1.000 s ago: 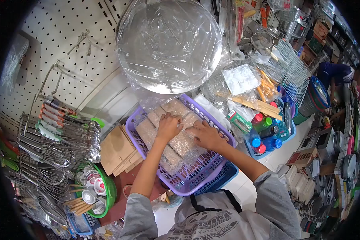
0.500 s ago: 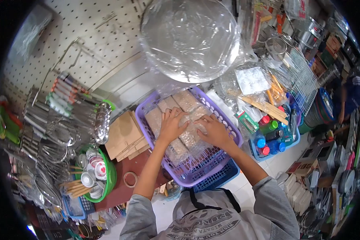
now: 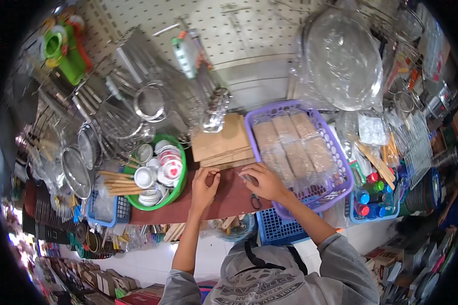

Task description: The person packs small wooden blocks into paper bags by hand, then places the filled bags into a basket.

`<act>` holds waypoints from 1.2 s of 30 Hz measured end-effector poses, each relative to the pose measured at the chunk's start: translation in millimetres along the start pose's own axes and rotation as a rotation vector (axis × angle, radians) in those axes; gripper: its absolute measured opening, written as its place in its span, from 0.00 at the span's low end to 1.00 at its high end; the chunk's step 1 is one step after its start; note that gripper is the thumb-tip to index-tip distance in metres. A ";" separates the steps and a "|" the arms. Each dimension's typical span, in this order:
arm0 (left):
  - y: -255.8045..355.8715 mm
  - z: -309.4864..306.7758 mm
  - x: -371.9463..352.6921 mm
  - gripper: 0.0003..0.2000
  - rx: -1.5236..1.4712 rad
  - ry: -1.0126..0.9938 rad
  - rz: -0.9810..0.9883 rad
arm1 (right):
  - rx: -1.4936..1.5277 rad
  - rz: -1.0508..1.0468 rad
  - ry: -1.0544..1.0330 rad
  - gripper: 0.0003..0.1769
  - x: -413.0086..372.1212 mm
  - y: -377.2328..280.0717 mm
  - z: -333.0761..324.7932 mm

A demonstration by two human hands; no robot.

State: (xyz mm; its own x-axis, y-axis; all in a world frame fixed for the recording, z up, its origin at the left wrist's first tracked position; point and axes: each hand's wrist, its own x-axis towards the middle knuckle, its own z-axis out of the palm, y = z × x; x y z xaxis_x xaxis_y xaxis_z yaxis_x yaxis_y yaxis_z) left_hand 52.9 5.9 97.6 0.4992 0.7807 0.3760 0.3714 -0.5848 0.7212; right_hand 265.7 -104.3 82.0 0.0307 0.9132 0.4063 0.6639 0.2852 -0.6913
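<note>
My left hand (image 3: pixel 205 189) is over the red-brown shelf (image 3: pixel 224 195), its fingers curled in towards the thumb; whatever they hold is hidden. My right hand (image 3: pixel 266 184) faces it a short way off, with thumb and fingers bent around something small and greyish that I cannot make out. Scissors (image 3: pixel 256 202) with dark handles show just below my right hand. Flat brown cardboard pieces (image 3: pixel 221 140) lie stacked just behind both hands. To the right, a purple basket (image 3: pixel 343 165) holds several bubble-wrapped brown blocks (image 3: pixel 295 145).
A green basin (image 3: pixel 182 178) with white and red items and wooden handles stands left. Wire whisks and strainers (image 3: pixel 150 101) hang behind it. Bottles fill a blue basket (image 3: pixel 374 216) at right. Another blue basket (image 3: pixel 280 229) sits below the shelf.
Both hands have left the wrapped blocks in the purple basket and moved left over the shelf. My view has turned left. The tape roll seen on the shelf earlier is out of sight.
</note>
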 end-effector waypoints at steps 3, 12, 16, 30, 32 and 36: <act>-21.4 -29.3 -11.3 0.07 -0.009 -0.012 0.003 | -0.028 -0.040 -0.012 0.15 13.7 -12.9 29.0; -75.6 -74.4 -5.3 0.12 0.093 -0.133 0.132 | -0.144 -0.009 -0.032 0.18 47.2 -16.7 69.3; -84.5 -77.4 10.1 0.13 -0.015 -0.190 0.112 | -0.245 -0.030 0.037 0.21 52.8 -3.8 69.7; -109.1 -58.0 44.1 0.18 0.007 -0.089 0.089 | -0.611 0.007 0.011 0.27 82.1 34.6 62.5; -116.8 -54.4 44.4 0.18 0.012 -0.101 0.083 | -0.608 0.022 0.012 0.25 83.0 39.9 64.3; -127.0 -52.0 42.7 0.16 0.121 -0.179 0.050 | -0.610 -0.005 0.057 0.18 82.3 47.0 68.1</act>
State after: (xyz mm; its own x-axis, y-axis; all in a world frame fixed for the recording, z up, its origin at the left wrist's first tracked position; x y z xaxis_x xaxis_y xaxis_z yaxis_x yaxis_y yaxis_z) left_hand -13.6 125.0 52.4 0.6463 0.7046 0.2930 0.4282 -0.6527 0.6250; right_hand 248.4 4.1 42.2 0.0551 0.8904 0.4518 0.9717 0.0563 -0.2295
